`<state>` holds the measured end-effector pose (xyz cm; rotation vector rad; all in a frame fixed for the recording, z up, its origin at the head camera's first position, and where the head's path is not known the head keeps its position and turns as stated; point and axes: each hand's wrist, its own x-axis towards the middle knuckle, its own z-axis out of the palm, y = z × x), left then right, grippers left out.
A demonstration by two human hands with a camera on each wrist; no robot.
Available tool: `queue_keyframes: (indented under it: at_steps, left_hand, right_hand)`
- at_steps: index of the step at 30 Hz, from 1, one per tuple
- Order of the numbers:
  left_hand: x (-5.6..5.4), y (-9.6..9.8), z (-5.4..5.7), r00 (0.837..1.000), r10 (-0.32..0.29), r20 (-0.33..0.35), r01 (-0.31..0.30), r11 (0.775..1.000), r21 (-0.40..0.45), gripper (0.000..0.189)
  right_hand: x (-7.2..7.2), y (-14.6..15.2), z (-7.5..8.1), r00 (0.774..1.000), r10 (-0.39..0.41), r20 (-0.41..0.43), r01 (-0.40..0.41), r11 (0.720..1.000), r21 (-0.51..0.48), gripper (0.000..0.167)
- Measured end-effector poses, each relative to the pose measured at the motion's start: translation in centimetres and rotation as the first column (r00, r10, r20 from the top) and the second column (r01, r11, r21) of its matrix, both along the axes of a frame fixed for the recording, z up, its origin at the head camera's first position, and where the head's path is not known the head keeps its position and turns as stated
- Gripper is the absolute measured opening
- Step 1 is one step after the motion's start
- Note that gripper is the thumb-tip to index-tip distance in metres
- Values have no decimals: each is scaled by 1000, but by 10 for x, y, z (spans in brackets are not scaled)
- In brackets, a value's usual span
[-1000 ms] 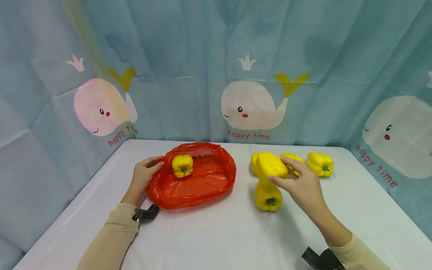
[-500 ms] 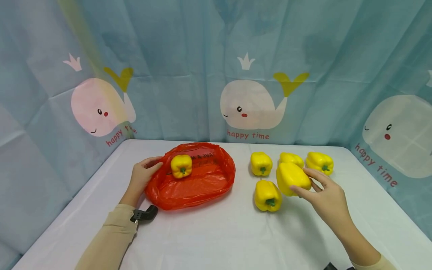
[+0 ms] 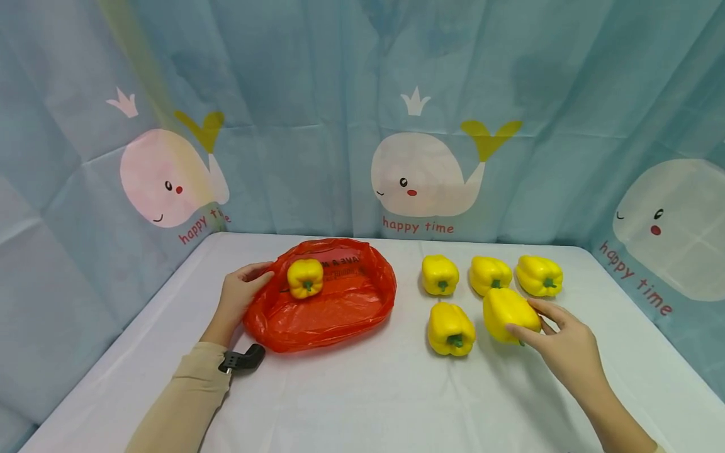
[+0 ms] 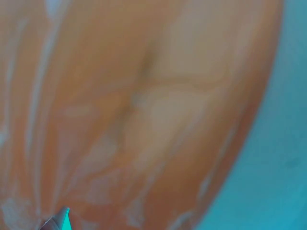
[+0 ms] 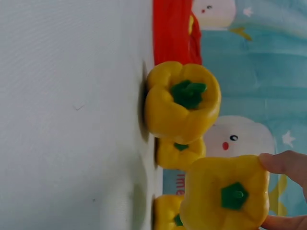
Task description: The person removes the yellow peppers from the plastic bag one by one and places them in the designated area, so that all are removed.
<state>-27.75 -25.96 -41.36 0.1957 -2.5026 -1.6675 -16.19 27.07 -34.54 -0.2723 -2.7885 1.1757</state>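
My right hand (image 3: 566,346) pinches a yellow bell pepper (image 3: 510,316) between thumb and fingers. In the right wrist view this bell pepper (image 5: 225,191) shows its green stem and a gap to the white table. Four-lobed and glossy, another bell pepper (image 3: 451,329) stands just left of it. At the left, my left hand (image 3: 242,296) grips the left rim of an opened red plastic bag (image 3: 328,321). Inside that bag lies one yellow bell pepper (image 3: 305,279). Blurred red plastic (image 4: 144,120) fills most of the left wrist view, where the left fingers are hidden.
Along the back right, a row holds a bell pepper (image 3: 440,275), a second bell pepper (image 3: 489,274) and a third bell pepper (image 3: 539,275). A blue curtain (image 3: 317,126) printed with whales hangs behind and beside the white table (image 3: 351,402).
My right hand has carried its bell pepper right and down toward the table, uncovering the peppers behind it. The left hand keeps its place on the bag.
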Motion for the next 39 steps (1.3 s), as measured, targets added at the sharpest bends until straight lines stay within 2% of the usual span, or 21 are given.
queue_keyframes:
  at_steps: [8,13,19,39]
  left_hand:
    - [2,-1,-2,1000,-5,-7,5,1000,-16,57]
    - [3,0,1,1000,-5,-19,5,1000,-13,57]
    - [1,0,-3,1000,-1,-6,1,1000,-4,57]
    - [2,2,2,1000,4,-17,-4,1000,-1,57]
  right_hand:
    - [-3,7,-11,996,10,90,-14,999,49,86]
    - [-6,8,-14,994,15,112,-18,999,32,89]
    - [-7,11,-15,990,24,140,-27,999,22,89]
    - [-12,15,-18,989,54,136,-59,998,34,92]
